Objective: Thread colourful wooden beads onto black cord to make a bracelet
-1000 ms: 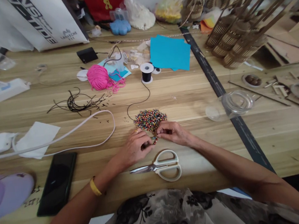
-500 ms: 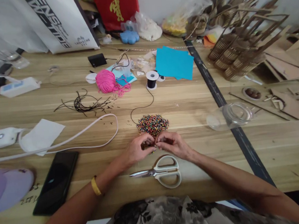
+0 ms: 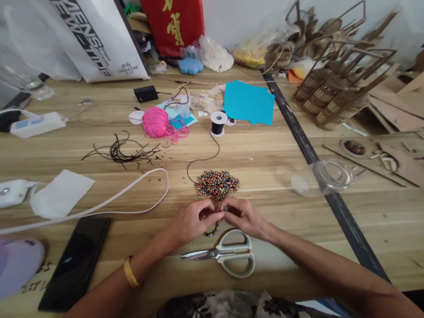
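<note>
Round multicoloured beads (image 3: 217, 184) | thin black cord (image 3: 204, 159), white-flanged spool (image 3: 214, 119) | round hot-pink yarn ball (image 3: 155, 123) | grey garment (image 3: 242, 313), black floral print

We see the left fingers (image 3: 212, 218) and right fingers (image 3: 235, 205) pinched close together, a beaded strand (image 3: 213, 231) curving from their tips. Just beyond the fingers lies a bead pile (image 3: 217, 184); on their near side, scissors (image 3: 214, 253) rest on the bench (image 3: 268, 174).

Bare tabletop (image 3: 268, 174) gives a passage between the bead pile (image 3: 217, 184) and the clear container (image 3: 332, 175) at right. Scissors (image 3: 213, 253) block the near side; the white cable (image 3: 160, 170) loops across the left; a spool (image 3: 217, 127) stands on the far side.
</note>
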`<state>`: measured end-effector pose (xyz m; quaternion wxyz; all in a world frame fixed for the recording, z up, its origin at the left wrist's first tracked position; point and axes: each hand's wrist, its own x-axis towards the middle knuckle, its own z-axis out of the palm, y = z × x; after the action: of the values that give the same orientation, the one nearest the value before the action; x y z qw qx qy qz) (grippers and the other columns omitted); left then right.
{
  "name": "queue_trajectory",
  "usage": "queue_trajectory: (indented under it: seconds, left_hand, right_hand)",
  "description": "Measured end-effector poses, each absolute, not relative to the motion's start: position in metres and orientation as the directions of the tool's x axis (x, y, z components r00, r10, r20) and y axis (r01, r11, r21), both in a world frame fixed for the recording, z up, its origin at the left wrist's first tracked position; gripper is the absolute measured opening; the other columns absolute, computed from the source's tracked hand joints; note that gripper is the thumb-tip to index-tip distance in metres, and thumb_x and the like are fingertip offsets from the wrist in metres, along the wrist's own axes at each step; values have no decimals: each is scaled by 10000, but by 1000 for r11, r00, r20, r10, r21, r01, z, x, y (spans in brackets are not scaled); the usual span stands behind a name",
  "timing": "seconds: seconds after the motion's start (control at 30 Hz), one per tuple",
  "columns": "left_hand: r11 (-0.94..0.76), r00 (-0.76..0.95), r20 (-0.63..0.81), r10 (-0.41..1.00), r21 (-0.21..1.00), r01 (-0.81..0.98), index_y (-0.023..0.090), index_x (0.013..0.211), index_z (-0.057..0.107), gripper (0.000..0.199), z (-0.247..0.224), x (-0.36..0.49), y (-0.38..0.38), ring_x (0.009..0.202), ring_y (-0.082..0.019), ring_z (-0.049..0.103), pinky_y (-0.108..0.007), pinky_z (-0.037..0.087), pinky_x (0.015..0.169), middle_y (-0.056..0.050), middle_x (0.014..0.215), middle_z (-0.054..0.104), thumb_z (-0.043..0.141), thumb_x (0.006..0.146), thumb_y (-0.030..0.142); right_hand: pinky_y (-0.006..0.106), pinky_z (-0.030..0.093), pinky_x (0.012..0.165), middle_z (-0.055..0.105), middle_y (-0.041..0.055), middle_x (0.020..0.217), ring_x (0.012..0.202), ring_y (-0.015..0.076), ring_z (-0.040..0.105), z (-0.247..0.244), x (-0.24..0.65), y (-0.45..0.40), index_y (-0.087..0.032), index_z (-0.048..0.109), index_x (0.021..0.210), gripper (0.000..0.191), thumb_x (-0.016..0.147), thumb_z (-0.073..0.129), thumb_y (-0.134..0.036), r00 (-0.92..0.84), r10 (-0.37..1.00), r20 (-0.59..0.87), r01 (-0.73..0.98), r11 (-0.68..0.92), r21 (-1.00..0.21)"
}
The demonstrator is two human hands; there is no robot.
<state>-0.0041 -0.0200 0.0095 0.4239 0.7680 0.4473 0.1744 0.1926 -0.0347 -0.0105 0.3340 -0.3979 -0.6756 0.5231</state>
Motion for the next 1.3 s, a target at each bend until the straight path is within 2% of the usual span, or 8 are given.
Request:
queue_trajectory:
  seconds: [0.13, 0.27, 0.47, 0.67, 0.83, 0.93, 1.07, 1.3]
  left_hand:
    - [-280, 508, 0, 861, 834, 476, 144, 789, 639, 297, 16, -5, -16, 716, -132, 540, -247, 415, 679, -27, 772, 599, 462, 917, 345]
    - [-273, 491, 64, 869, 890, 366, 143, 952, 686, 235, 9, -1, -16, 882, -165, 580, -277, 446, 800, -77, 954, 615, 528, 890, 306]
    - [-145, 486, 68, 871, 982, 123, 146, 819, 727, 146, 5, 3, -13, 885, -195, 619, -324, 463, 844, -92, 900, 671, 649, 800, 268]
    - [171, 459, -97, 883, 977, -124, 142, 750, 686, 121, 16, -3, -10, 897, -189, 631, -321, 461, 875, -65, 833, 707, 664, 792, 253]
    - [329, 259, -248, 933, 880, -343, 138, 697, 645, 226, 20, -13, -1, 670, -137, 615, -259, 480, 713, -5, 611, 636, 655, 785, 346]
    - [390, 211, -339, 917, 871, -298, 135, 793, 647, 243, 19, -24, 1, 551, -114, 565, -233, 447, 594, 14, 546, 599, 629, 794, 377]
    - [414, 164, -398, 903, 907, -78, 134, 827, 622, 290, 18, -39, -6, 525, -116, 553, -221, 414, 542, 11, 538, 603, 597, 806, 422]
    - [280, 83, -322, 943, 902, 329, 124, 927, 638, 377, 23, -62, -17, 460, -121, 513, -216, 390, 481, 22, 507, 566, 514, 840, 469]
  right_hand:
    - [201, 376, 575, 554, -4, 692, 614, 100, 468, -3, 190, -36, -154, 570, 795, 126, 891, 551, -233, -532, 843, 79, 258, 250, -933]
    - [214, 397, 589, 567, 16, 704, 619, 116, 485, -2, 186, -38, -155, 573, 796, 107, 888, 536, -194, -589, 792, 159, 324, 412, -852]
    - [250, 442, 657, 622, 68, 776, 708, 159, 555, -4, 184, -40, -153, 583, 842, 89, 895, 519, -186, -621, 754, 216, 337, 505, -794]
    - [226, 425, 644, 608, 33, 745, 671, 133, 545, -4, 186, -39, -164, 568, 833, 70, 890, 535, -188, -611, 771, 180, 330, 455, -827]
    - [198, 376, 558, 576, 3, 690, 591, 105, 493, -4, 187, -39, -158, 584, 833, 89, 890, 551, -217, -584, 804, 112, 356, 378, -855]
    - [197, 374, 548, 593, 8, 699, 585, 103, 492, -4, 187, -38, -152, 597, 850, 99, 897, 542, -220, -577, 813, 79, 356, 338, -871]
    - [209, 395, 585, 619, 24, 733, 623, 115, 523, -3, 187, -37, -152, 614, 848, 123, 905, 540, -232, -588, 804, 85, 335, 338, -880]
    - [214, 406, 610, 616, 25, 734, 654, 120, 536, -2, 189, -35, -150, 616, 817, 145, 902, 544, -242, -568, 822, 37, 302, 250, -920]
